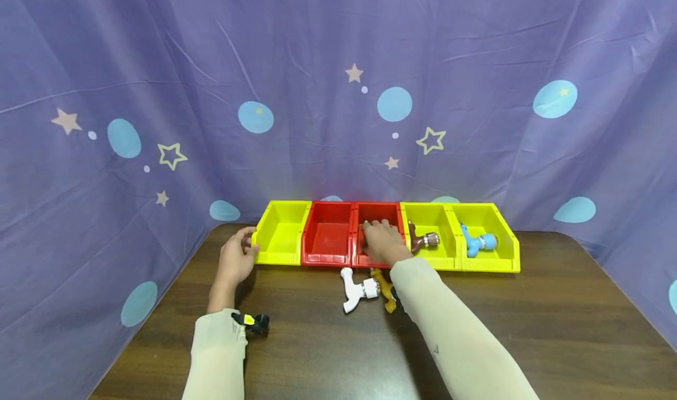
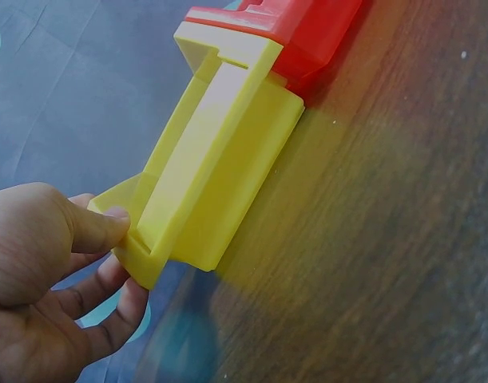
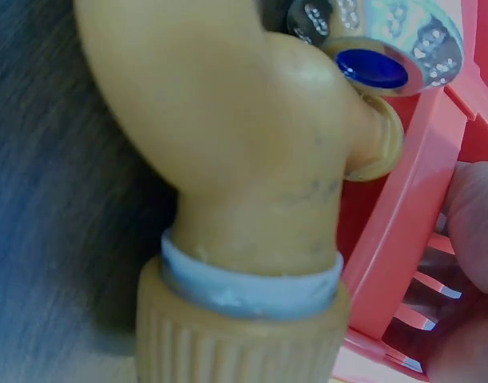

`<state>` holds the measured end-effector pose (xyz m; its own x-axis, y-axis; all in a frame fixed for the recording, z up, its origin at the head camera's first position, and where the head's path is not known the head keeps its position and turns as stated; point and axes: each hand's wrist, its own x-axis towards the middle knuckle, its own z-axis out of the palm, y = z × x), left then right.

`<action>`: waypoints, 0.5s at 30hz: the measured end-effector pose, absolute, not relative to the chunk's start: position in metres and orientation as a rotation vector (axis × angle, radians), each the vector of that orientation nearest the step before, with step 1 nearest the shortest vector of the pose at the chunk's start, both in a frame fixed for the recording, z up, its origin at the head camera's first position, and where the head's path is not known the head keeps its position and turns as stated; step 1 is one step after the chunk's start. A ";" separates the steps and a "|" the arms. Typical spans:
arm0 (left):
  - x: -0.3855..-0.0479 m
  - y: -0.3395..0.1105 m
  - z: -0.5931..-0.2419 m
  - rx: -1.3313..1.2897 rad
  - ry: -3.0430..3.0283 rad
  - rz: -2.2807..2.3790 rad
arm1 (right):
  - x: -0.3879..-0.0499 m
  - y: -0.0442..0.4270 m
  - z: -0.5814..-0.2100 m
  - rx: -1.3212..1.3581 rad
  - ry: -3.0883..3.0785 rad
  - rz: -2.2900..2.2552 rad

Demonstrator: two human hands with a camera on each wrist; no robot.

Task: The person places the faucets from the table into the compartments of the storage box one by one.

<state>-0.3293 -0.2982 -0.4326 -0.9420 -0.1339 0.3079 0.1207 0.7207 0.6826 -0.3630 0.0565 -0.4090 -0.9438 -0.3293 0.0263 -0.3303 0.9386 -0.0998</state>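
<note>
My left hand (image 1: 235,261) pinches the front left corner of the leftmost yellow bin (image 2: 208,159), thumb on the inner side and fingers outside in the left wrist view. My right hand (image 1: 384,241) reaches down into the right-hand red bin (image 1: 378,209). A small green bit shows by its fingertips; what the fingers do is mostly hidden. In front of the red bins lie a white tap (image 1: 355,290) and an ochre tap (image 1: 385,289), the latter partly under my right sleeve. The ochre tap (image 3: 244,183) looms large in the right wrist view.
The bins stand in a row against a purple curtain (image 1: 317,141). A brown tap (image 1: 421,239) and a blue tap (image 1: 478,242) lie in the two right yellow bins. The left red bin (image 1: 328,241) adjoins the leftmost yellow one. Dark wooden table (image 1: 296,347) lies in front.
</note>
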 end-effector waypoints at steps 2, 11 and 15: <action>-0.329 -0.298 -0.432 0.009 -2.592 -1.060 | -0.362 0.056 -0.409 0.529 -3.075 0.148; -0.329 -0.297 -0.431 0.020 -2.590 -1.067 | -0.360 0.058 -0.407 0.561 -3.025 0.139; -0.329 -0.296 -0.432 0.031 -2.592 -1.056 | -0.360 0.061 -0.404 0.606 -2.993 0.122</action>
<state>-0.3286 -0.2964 -0.4319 -0.9416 -0.1468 0.3029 0.1067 0.7232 0.6823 -0.3600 0.0606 -0.4035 -0.9180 -0.3840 0.0990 -0.3908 0.9184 -0.0614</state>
